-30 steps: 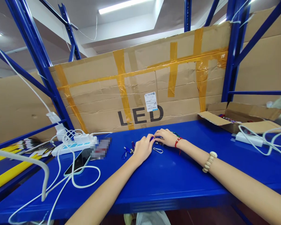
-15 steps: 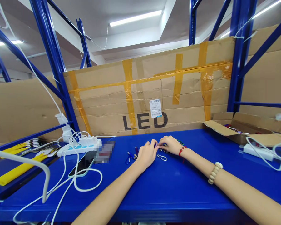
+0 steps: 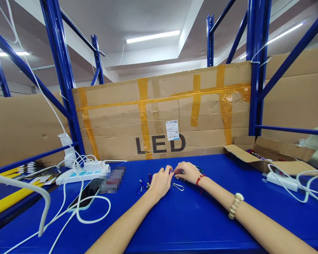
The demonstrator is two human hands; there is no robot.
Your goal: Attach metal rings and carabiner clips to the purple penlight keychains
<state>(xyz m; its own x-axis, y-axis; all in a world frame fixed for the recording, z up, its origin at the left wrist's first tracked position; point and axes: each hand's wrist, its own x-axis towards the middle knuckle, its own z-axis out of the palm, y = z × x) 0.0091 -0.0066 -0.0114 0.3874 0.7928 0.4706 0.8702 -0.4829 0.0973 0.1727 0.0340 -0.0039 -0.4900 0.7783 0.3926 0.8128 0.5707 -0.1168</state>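
Narrow and pinched, the grip of the left hand (image 3: 160,182) appears to hold a small dark piece (image 3: 171,172) at its fingertips, above the middle of the blue desk (image 3: 201,218); the fingers hide most of it. At the left, white cables (image 3: 94,222) loop over a phone (image 3: 91,187); if the left forearm (image 3: 129,218) caught them, the phone could be dragged. Just beside the left hand lie a blue clip (image 3: 139,191), a blue tube (image 3: 143,183) and a purple tube (image 3: 149,177); being round, the tubes could roll if nudged. A silver carabiner (image 3: 178,187) lies nearer the camera than the fingertips, where a dropped piece might strike it. Farther right, the right hand (image 3: 188,172) has its fingertips drawn close together; I cannot tell whether they hold anything. Uneven pulling could make the small piece slip. Its red bracelet (image 3: 200,179) trails a cord that might snag the small metal parts (image 3: 183,180) beneath.
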